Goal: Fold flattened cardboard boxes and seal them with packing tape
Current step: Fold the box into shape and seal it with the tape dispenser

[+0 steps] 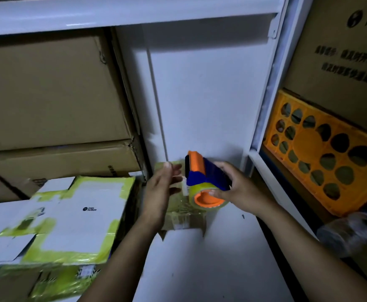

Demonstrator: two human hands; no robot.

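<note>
Head view, sealing step. White desk (200, 269) carries at its left a stack of flattened boxes (75, 219), white with yellow-green borders. Brown cartons (47, 94) fill the shelf behind, and an orange crate (322, 153) stands at right. The folded box (184, 219) being sealed, small and brown, sits on the desk near the back panel, partly hidden by both hands. Above it the right hand (241, 188) curls its fingers (222, 167) round the tape dispenser (206, 175). The left hand (158, 192) stands beside the box, fingers loosely straight; blur keeps me from telling whether they touch the tape end. I judge the seam comes next: I would anchor the tape past the box's edge, steady the box with the left hand, and draw the dispenser low and straight along the flap joint.
</note>
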